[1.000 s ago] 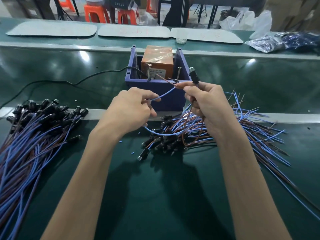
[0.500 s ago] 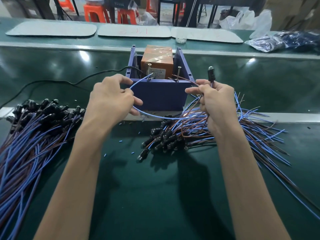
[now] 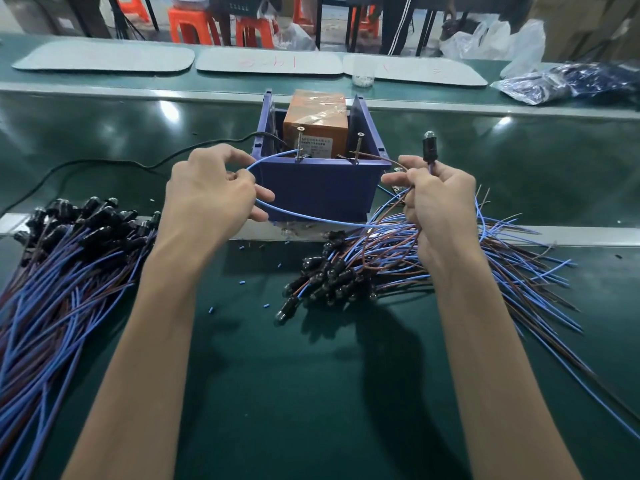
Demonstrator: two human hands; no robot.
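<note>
The dark green worktop [image 3: 277, 375] lies bare between the two forearms, open down to its front edge apart from a few blue insulation snippets [image 3: 266, 305]. Two heaps flank that space: a pile of blue and brown leads with black lamp holders [image 3: 52, 289] at the left edge, and a second such pile [image 3: 346, 271] beneath the right hand [image 3: 440, 209]. The left hand [image 3: 214, 195] has its grip pinched on a thin blue wire [image 3: 311, 218] that loops across to the right hand. That grip is clenched round an upright black lamp holder with a clear bulb [image 3: 429, 145] and a brown wire [image 3: 374, 156]. Both wire tips reach the two upright screws [image 3: 299, 140] on the blue plastic box [image 3: 311, 188], which holds one orange taped block [image 3: 317, 119]. Beyond lie a black cable [image 3: 104, 164], three pale mats [image 3: 104, 58] and orange stools [image 3: 194, 26].
</note>
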